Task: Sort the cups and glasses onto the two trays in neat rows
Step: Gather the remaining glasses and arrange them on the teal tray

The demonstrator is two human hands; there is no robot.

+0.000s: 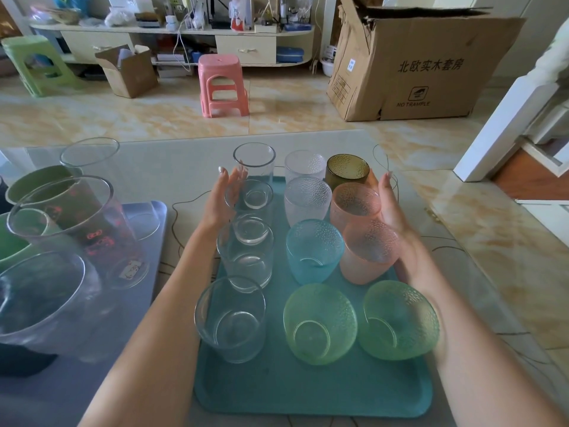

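Both hands are open, palms facing inward, with no grip on anything: the left hand [223,200] is beside the column of clear glasses [246,251], the right hand [392,208] against the pink cups [366,251]. Three neat rows fill the teal tray [308,392]; more glasses stand on the grey tray [151,211] on the left.

Pale table [184,167] with teal tray [308,396], grey tray [154,211] and thin wire [181,204].
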